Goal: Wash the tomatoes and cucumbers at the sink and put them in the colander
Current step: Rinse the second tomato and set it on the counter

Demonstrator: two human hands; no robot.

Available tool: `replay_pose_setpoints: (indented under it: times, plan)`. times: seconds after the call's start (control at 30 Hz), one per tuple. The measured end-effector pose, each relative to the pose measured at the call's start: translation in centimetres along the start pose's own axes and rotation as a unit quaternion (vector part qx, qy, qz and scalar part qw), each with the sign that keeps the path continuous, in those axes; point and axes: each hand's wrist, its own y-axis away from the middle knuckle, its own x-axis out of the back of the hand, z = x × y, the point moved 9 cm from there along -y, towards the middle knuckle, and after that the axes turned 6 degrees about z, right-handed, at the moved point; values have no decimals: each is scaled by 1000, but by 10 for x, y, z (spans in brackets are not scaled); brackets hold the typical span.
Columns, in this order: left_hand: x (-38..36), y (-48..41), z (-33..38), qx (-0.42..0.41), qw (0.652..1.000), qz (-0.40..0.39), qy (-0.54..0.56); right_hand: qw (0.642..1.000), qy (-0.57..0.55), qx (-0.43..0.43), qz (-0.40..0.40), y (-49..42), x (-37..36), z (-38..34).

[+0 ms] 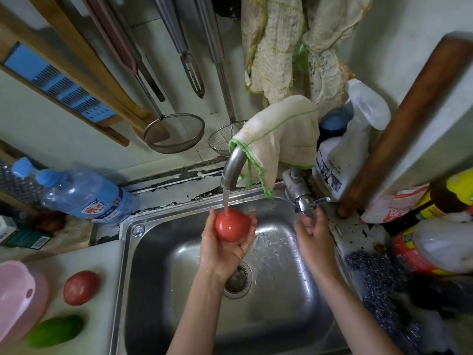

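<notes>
Your left hand [225, 252] hides the underside of the tomato [231, 224] and part of the drain [239, 283]. At 8 o'clock the picture's edge cuts off the pink colander [15, 298]. The cucumber [55, 331] beside it is blurred, so contact is unclear. At 3 o'clock the bottles [435, 247] are blurred and cropped. Whether your right hand [311, 228] grips the tap handle [321, 200] cannot be told.

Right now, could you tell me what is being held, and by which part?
The left hand cups a tomato from underneath. The right hand is at the tap lever; grip unclear.
</notes>
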Motion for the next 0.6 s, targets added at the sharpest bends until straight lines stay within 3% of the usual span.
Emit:
replay_pose_setpoints:
  times: [0.13, 0.6]
  plan:
    - [0, 6, -1, -20, 1000, 8, -18, 999, -21, -14, 29, -15, 7, 3]
    - [20, 5, -2, -78, 993, 84, -19, 988, 148, 31, 5, -30, 3, -15]
